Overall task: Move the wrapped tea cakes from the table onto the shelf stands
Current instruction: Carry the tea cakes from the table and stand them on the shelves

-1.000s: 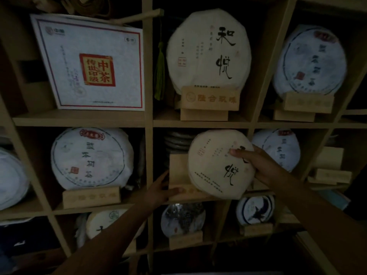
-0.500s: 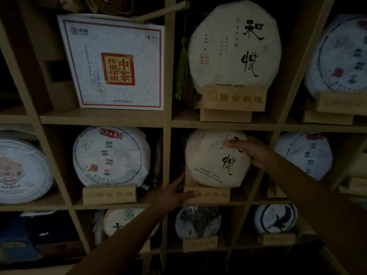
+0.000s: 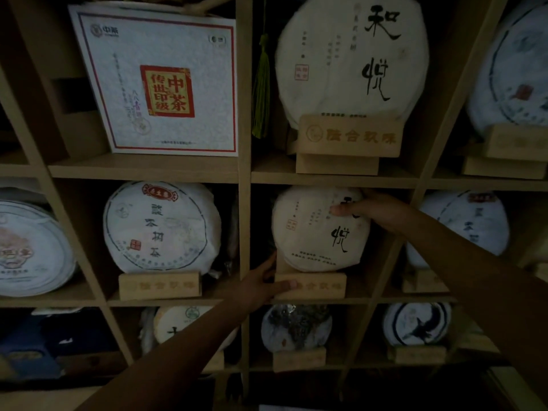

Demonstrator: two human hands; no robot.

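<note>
The right hand [image 3: 376, 212] grips the upper right rim of the wrapped tea cake [image 3: 317, 229], thumb laid across the printed face and the other fingers hidden behind the edge. This probably keeps the disc from tipping forward while it settles. The left hand [image 3: 261, 284] holds the wooden stand [image 3: 311, 286] at its left end, thumb along the front face and fingers reaching up behind its corner. That looks like bracing, so the stand does not slide back on the shelf board [image 3: 385, 299] as weight comes onto it.

The cake stands nearly upright in the middle compartment of the middle row, its lower edge down behind the stand's front bar and touching it. It leans slightly back, as the neighbouring cakes do, so that the label faces outward for display. Whether it is fully seated in the groove cannot be told in this dim light.

Outward from there, the same arrangement repeats. A larger cake of the same design [image 3: 353, 60] rests on its own stand in the compartment directly above, with a green tassel [image 3: 262, 87] hanging beside it near the upright. In the compartment to the left, a cake with a red seal [image 3: 161, 226] sits on a stand at the front edge of the board. Above that one a square white box [image 3: 160, 84] leans back against the rear of its compartment. The table is out of view, so how many cakes remain cannot be judged.
</note>
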